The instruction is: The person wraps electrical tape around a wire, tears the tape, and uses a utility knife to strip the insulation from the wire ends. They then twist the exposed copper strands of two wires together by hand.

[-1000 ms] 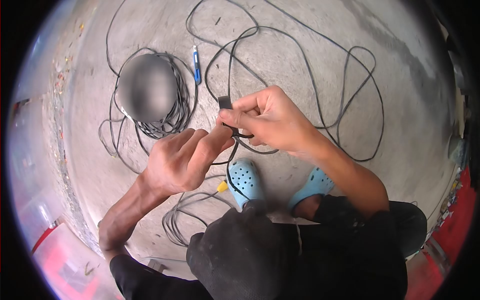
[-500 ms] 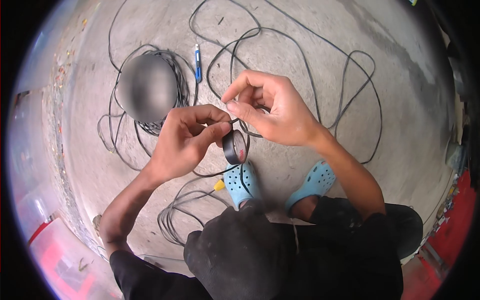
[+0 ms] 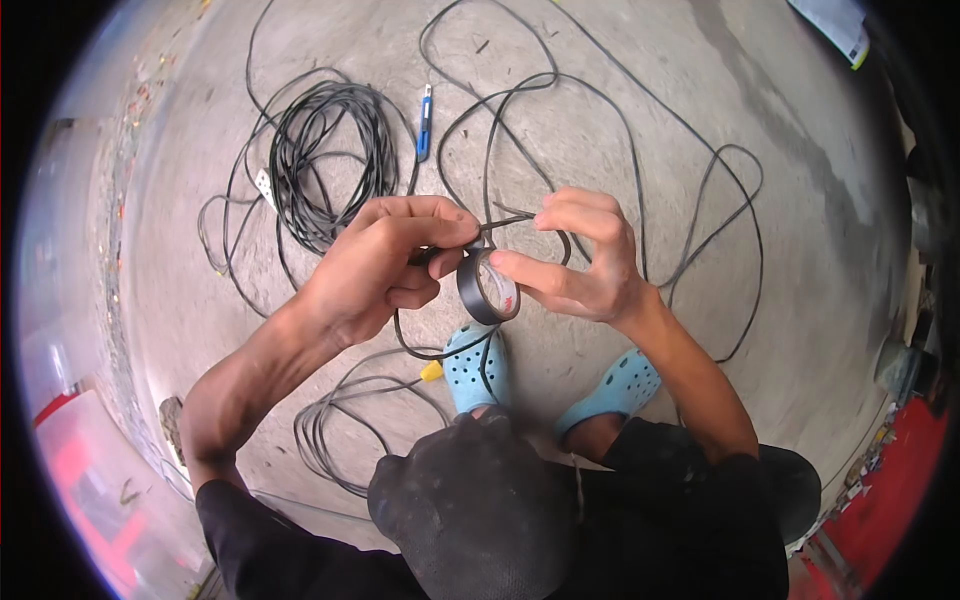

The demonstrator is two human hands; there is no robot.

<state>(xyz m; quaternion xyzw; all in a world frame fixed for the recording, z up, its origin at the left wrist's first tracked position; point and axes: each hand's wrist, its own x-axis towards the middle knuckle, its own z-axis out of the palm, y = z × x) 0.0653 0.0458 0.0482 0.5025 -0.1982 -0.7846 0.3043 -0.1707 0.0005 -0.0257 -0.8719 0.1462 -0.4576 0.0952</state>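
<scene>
My left hand (image 3: 395, 255) is closed, thumb and index finger pinching a thin black cable (image 3: 512, 219) in front of me. A roll of black electrical tape (image 3: 480, 296) with a white core hangs just below those fingertips. My right hand (image 3: 590, 255) is open at its right side, thumb tip at the roll's upper rim. Its other fingers are curved and apart from the thumb, fingertips close to the cable's end. From the hands a cable loop drops over the left light-blue clog (image 3: 475, 368).
On the concrete floor lie a large coil of black cable (image 3: 385, 165), a blue utility knife (image 3: 425, 125) and loose cable loops (image 3: 635, 165). A smaller cable bundle (image 3: 325, 415) with a yellow connector (image 3: 431, 371) lies by my feet.
My right hand has gone from a raised pinch to spread fingers, its thumb now down at the tape roll. My left hand still pinches the cable. The camera view has shifted slightly.
</scene>
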